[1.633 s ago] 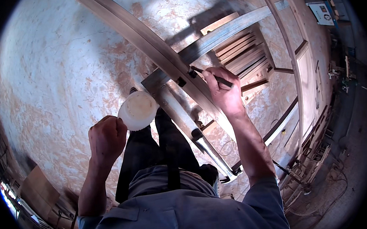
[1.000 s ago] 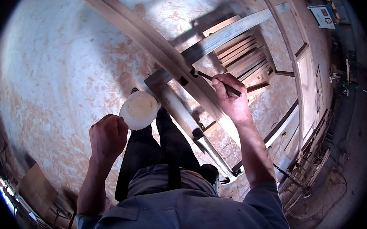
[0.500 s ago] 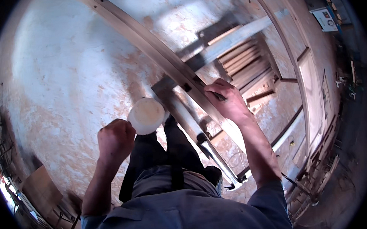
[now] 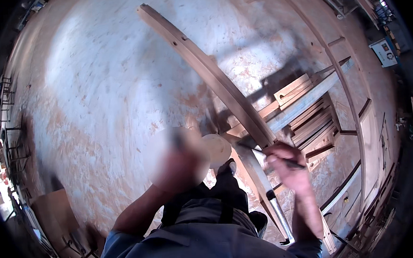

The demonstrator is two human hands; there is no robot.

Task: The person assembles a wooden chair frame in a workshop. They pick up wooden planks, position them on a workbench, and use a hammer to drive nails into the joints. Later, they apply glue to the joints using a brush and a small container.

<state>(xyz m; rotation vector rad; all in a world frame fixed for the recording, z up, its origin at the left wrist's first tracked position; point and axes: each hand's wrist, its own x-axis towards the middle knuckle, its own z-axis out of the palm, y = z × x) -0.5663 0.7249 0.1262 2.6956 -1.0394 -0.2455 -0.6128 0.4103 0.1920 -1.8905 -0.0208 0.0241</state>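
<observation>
My left hand [image 4: 183,166] is smeared, so its fingers cannot be made out. Just right of it shows a round, pale container [image 4: 217,150], above my legs. My right hand [image 4: 288,164] is closed round a thin dark stick-like tool [image 4: 249,147] that points up and left. That hand is beside the near end of a long wooden beam [image 4: 222,87], which has small dark slots cut in it. Under the beam's near part, a wooden rail [image 4: 250,166] slants toward me, with a silver metal bar [image 4: 280,215] along its near end.
Right of the beam lies a stack of wooden slats [image 4: 311,124] beside a pale bluish bar [image 4: 309,95]. Farther right is a large wooden frame [image 4: 353,109]. A brown board [image 4: 54,214] stands at the lower left on the worn, stained floor [image 4: 103,93].
The view has shifted, bringing the beam's far end into sight. My left hand has moved right and up against the body, over the pale container. My right hand is lower, toward the beam's near end.
</observation>
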